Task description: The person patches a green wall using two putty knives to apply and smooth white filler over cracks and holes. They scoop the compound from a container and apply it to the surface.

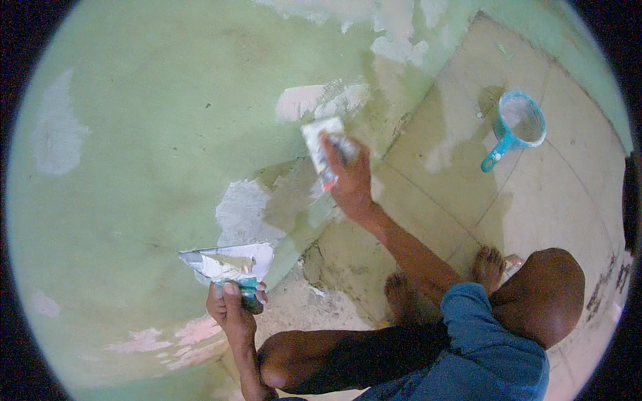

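Note:
My left hand [231, 311] grips the green handle of a wide putty knife [257, 256], whose triangular blade carries a smear of white putty. It is held at the lower part of the green wall [154, 194]. Farther up and to the right, my right hand [353, 179] is closed around a second putty knife [321, 144]. White putty covers this blade, which lies flat at the wall just below a patch of fresh white putty [341, 99]. Motion blurs the right hand's tool a little, and the fingers hide most of its handle.
A turquoise plastic dipper [503, 148] with whitish paste inside stands on the tiled floor [428, 194] at the right. Pale putty patches [242, 212] mark the wall. Crumbled plaster [328, 274] shows where wall meets floor. My bent knees and bare feet are close below.

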`<state>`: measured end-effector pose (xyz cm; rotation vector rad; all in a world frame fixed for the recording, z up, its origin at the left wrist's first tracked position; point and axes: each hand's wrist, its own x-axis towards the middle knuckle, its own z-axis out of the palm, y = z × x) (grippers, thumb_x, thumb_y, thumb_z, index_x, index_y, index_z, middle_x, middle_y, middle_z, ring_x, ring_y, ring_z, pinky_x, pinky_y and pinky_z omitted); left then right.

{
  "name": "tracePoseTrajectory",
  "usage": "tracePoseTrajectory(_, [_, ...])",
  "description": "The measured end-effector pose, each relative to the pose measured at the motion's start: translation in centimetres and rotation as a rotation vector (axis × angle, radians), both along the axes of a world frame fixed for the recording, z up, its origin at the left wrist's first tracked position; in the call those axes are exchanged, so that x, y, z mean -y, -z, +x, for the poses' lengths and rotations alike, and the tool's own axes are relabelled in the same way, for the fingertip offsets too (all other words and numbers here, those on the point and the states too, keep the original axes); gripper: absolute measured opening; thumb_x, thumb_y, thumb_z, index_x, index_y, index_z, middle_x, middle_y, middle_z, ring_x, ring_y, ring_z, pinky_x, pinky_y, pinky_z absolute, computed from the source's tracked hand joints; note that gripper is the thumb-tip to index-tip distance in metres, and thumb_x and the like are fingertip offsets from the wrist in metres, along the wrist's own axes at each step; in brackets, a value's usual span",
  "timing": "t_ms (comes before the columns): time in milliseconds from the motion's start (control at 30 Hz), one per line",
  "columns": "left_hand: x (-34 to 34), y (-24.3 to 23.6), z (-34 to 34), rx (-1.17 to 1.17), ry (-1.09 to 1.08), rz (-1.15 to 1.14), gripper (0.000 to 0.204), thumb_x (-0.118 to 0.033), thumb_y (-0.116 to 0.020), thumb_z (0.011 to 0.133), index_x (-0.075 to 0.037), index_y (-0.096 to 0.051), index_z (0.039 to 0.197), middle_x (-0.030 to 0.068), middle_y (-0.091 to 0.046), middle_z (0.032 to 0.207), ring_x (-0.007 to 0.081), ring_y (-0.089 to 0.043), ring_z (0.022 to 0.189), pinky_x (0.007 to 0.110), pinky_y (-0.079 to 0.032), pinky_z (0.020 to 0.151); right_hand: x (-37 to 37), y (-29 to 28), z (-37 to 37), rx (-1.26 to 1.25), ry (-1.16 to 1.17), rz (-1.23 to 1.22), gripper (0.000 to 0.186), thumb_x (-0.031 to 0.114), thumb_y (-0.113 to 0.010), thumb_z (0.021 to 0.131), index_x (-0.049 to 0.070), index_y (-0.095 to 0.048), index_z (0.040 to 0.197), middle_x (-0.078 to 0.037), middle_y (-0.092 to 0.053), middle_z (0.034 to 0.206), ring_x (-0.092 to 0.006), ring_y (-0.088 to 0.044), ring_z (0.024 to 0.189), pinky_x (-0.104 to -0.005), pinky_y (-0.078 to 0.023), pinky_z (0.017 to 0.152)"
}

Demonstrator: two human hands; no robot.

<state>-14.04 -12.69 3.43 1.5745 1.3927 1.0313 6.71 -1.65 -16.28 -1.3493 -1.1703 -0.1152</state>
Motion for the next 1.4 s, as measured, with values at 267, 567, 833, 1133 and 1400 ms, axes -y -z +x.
tracePoseTrajectory(267, [-0.1, 1.1, -1.1, -0.011, -0.019, 0.094, 0.039, -0.032, -0.055, 0.092, 0.002, -0.052, 0.112, 0.0125, -0.062, 0.069, 0.0157, -0.055, 0.049, 0.025, -0.044, 0.042, -2.0, -4.9, 4.1, 0.239, 0.120, 0.154, 0.054, 0.007, -0.059, 0.076, 0.018, -0.056, 0.128, -0.008, -0.054, 0.116, -0.0281, -0.049, 0.109, -0.0383, -0.041, 0.091])
tracePoseTrajectory(567, [-0.3, 1.3, -1.7, -0.060, 0.010, 0.103, 0.037, -0.031, -0.056, 0.092, 0.002, -0.052, 0.108, 0.0151, -0.064, 0.072, 0.0171, -0.056, 0.049, 0.027, -0.046, 0.044, 0.6, -3.5, 2.5, -0.065, 0.113, -0.049, 0.069, 0.000, -0.060, 0.072, 0.013, -0.043, 0.137, -0.018, -0.049, 0.118, -0.0351, -0.046, 0.106, -0.0422, -0.040, 0.092])
tracePoseTrajectory(833, [-0.4, 0.8, -1.0, -0.019, 0.046, 0.069, 0.036, -0.028, -0.053, 0.093, 0.004, -0.051, 0.109, 0.0154, -0.064, 0.090, 0.0195, -0.061, 0.058, 0.030, -0.049, 0.049, 0.7, -7.2, -1.2, -0.215, -0.080, -0.043, 0.082, -0.006, -0.067, 0.066, 0.012, -0.039, 0.140, -0.023, -0.044, 0.116, -0.0374, -0.045, 0.102, -0.0429, -0.041, 0.087])
tracePoseTrajectory(1133, [0.0, 1.0, -0.8, -0.001, 0.009, 0.095, 0.034, -0.029, -0.055, 0.093, 0.002, -0.052, 0.108, 0.0157, -0.064, 0.093, 0.0193, -0.060, 0.059, 0.029, -0.048, 0.048, -1.3, -4.8, 2.3, -0.007, 0.019, 0.042, 0.077, -0.006, -0.060, 0.069, 0.014, -0.041, 0.140, -0.019, -0.050, 0.117, -0.0369, -0.045, 0.103, -0.0434, -0.038, 0.090])
tracePoseTrajectory(1400, [0.2, -0.1, 0.1, -0.049, 0.002, 0.041, 0.035, -0.030, -0.054, 0.093, 0.003, -0.055, 0.103, 0.0107, -0.064, 0.080, 0.0161, -0.060, 0.057, 0.026, -0.047, 0.049, 0.5, -1.6, 1.0, 0.053, 0.002, -0.015, 0.067, -0.001, -0.061, 0.068, 0.017, -0.052, 0.132, -0.011, -0.053, 0.115, -0.0309, -0.048, 0.106, -0.0417, -0.038, 0.092])
